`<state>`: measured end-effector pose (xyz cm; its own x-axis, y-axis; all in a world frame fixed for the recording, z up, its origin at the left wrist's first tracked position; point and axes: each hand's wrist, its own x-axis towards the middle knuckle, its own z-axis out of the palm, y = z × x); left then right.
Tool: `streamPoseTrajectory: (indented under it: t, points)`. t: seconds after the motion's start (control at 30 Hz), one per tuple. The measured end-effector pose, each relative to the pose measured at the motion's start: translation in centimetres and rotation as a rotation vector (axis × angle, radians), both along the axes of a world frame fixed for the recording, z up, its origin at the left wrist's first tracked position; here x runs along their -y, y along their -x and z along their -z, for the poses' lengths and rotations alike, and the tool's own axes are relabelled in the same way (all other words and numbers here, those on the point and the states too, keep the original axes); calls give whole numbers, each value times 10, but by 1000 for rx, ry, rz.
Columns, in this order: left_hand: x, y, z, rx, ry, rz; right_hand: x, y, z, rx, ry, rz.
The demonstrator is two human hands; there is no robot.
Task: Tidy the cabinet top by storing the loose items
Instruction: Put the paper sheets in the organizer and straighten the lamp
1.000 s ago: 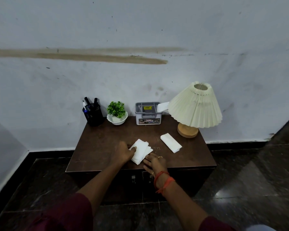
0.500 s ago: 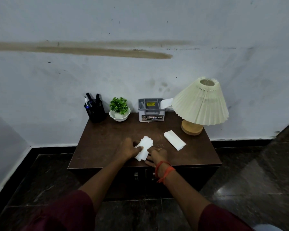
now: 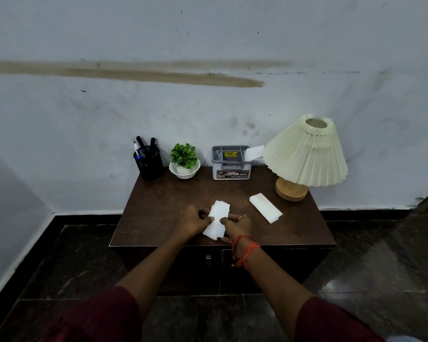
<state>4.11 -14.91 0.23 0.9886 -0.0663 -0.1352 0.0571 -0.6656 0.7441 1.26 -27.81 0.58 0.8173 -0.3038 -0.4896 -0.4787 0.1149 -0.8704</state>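
Left hand (image 3: 194,222) and right hand (image 3: 236,224) meet over the front middle of the worktop (image 3: 163,203). Both hold one white tissue stack (image 3: 218,218). Left fingers (image 3: 206,219) are curled onto the stack's left edge, gripping it. Right thumb lies on top at the right edge with the other fingers tucked under, also gripping. The stack runs lengthwise away from the person, its near end at the front edge of the worktop. Cannot tell if it rests on the wood or is lifted off. The sheets look slightly uneven at the far end.

Second tissue stack (image 3: 265,211) lies flat on the worktop to the right, angled, apart from the hands and near the lamp base. Nobody touches it.

Along the back, left to right: black pen holder (image 3: 150,162) with pens upright, small green plant (image 3: 184,160) in a white bowl, grey organiser box (image 3: 231,162), and a lamp (image 3: 307,154) with a pleated cream shade and wooden base. A white tissue (image 3: 253,153) pokes out at the box's right side, partly behind the shade.

Red thread (image 3: 245,250) on the right wrist, ring on a right finger. Dark red sleeves. Cabinet doors (image 3: 195,267) below are closed. Stained white wall behind, dark tiled floor.
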Motion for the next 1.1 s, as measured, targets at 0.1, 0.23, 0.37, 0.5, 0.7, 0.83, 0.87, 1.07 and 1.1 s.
streamPoseTrajectory:
  t: [0.1, 0.23, 0.37, 0.5, 0.7, 0.83, 0.87, 1.07, 1.1]
  points:
    - [-3, 4, 0, 4, 20, 7, -2, 2, -1, 32, 17, 16]
    - [-9, 12, 1, -37, 83, 8, -3, 5, 0, 49, 44, 1]
    - [-15, 18, 0, -46, 131, -19, -5, 6, -5, 57, 96, -67]
    - [-17, 19, -2, -17, 239, -110, -1, 3, -12, 71, 86, -129]
    - [-7, 14, -13, -206, 650, -212, 4, -11, -19, 114, 6, -143]
    - [5, 8, -20, -197, 746, -249, 12, -21, -23, 153, 3, -154]
    - [8, 6, -20, -189, 766, -273, 13, -23, -23, 154, 4, -155]
    - [20, -5, -19, -256, 835, -351, 19, -34, -14, 158, 57, -135]
    - [23, -4, -20, -269, 839, -352, 18, -35, -12, 164, 59, -119]
